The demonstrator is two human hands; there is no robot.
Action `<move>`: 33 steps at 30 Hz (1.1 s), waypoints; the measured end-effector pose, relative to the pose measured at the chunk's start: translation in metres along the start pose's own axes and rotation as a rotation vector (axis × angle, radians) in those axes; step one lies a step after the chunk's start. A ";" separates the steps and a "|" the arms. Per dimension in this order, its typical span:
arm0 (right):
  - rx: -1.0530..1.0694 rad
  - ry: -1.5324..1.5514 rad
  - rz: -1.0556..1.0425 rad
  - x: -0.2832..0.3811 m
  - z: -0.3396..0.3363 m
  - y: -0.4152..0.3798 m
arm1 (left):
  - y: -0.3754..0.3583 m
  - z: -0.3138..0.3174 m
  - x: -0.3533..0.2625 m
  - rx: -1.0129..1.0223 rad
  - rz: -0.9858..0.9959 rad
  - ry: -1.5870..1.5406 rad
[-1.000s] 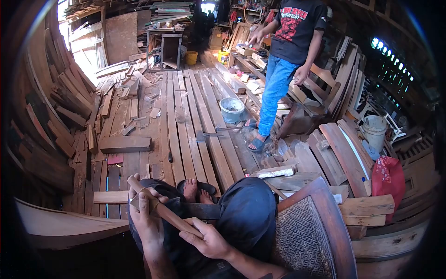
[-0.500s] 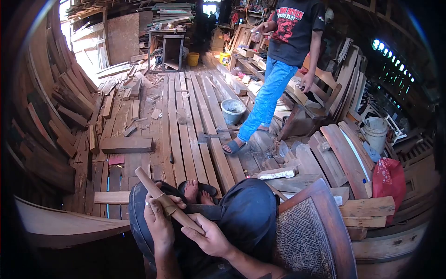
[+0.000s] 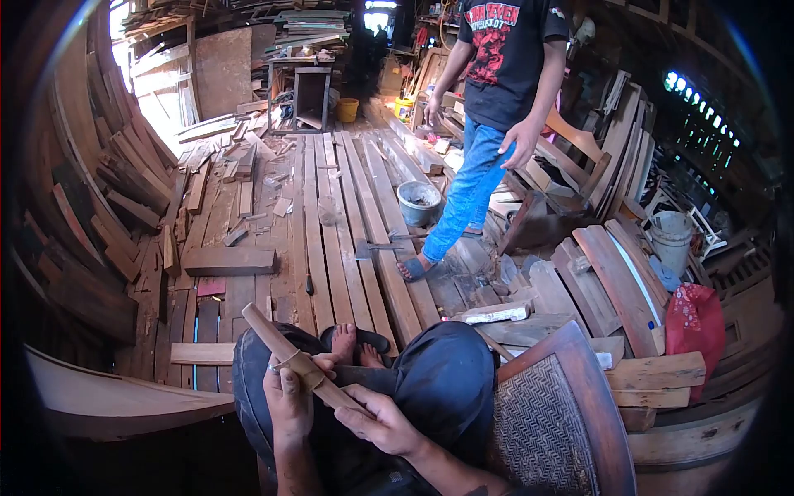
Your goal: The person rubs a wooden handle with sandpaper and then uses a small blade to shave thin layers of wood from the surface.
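Note:
A smooth, narrow wooden piece slants over my lap, its upper end pointing up and left. Round its middle wraps a tan strip that resembles sandpaper. My left hand is closed over the strip and the wood from the left side. Lower down, my right hand grips the bottom end of the same piece, thumb on top. Part of that end is hidden by the fingers.
A woven-back wooden chair part stands close on my right. Another person stands ahead beside a grey bucket. A hammer-like tool and a thick wood block lie on the plank floor.
The other person has lowered the raised hand and shifted a little to the left. My hands have moved slightly, still holding the wooden piece with the strip round it.

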State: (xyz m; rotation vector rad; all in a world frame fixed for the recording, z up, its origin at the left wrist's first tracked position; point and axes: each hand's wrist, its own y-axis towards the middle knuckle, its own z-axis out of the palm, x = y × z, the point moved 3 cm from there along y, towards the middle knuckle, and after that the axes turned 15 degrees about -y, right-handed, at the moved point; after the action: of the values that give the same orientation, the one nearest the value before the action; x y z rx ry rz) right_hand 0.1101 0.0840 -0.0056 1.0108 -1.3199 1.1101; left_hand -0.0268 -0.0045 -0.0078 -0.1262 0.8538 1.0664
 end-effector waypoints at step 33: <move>0.115 -0.091 -0.098 0.005 -0.035 -0.013 | -0.021 0.028 -0.003 0.321 -0.341 0.013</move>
State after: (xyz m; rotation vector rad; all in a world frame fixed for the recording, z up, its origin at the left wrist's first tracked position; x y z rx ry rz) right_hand 0.1300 0.1158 -0.0003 1.2105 -1.2765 1.0859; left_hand 0.0051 -0.0045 0.0068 -0.0069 0.9652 0.6024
